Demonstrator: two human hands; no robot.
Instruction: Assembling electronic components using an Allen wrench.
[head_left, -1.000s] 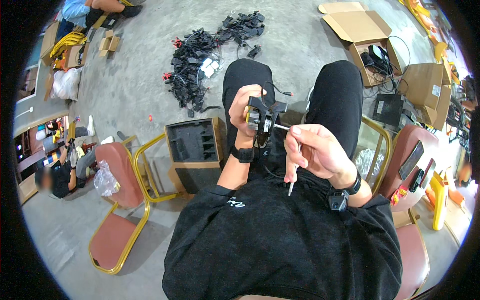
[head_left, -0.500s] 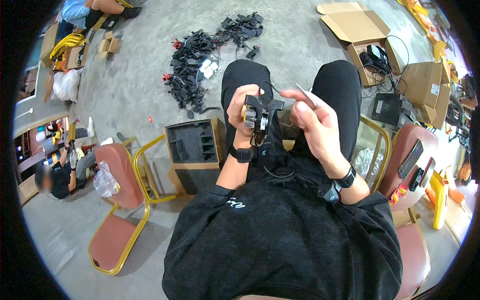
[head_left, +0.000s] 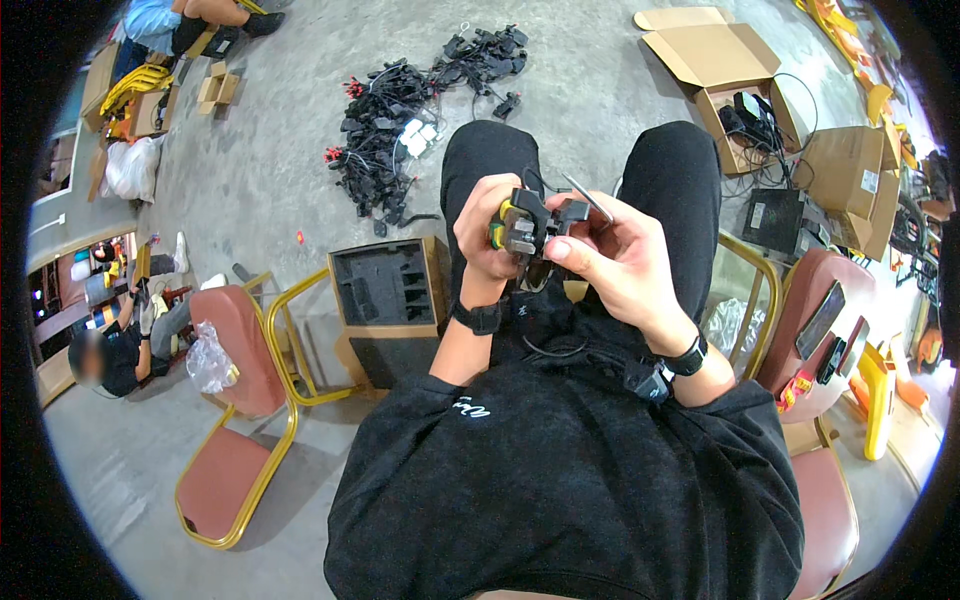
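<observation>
Above my lap, my left hand point(head_left: 482, 232) is closed round a black plastic device point(head_left: 524, 232) with grey metal parts and a thin black cable. A yellow-and-green piece point(head_left: 499, 225) shows between the left palm and the device; whether it belongs to the device cannot be made out. My right hand point(head_left: 628, 255) presses thumb and fingers against the device's right side. Between its fingers sits a thin silver metal tool point(head_left: 588, 198), slanting up and left past the device. The right fingertips are partly hidden behind the device.
Black cabled parts point(head_left: 385, 130) lie heaped on the floor ahead. Left of my legs stands a foam-lined box point(head_left: 388, 290) beside a chair point(head_left: 240, 350). An open carton point(head_left: 735, 110) with black devices lies far right. A phone point(head_left: 822, 318) rests on the right chair. Another person sits at far left.
My right hand has moved left and closed onto the device, the silver tool still in its fingers. The device has tilted and turned in my left hand.
</observation>
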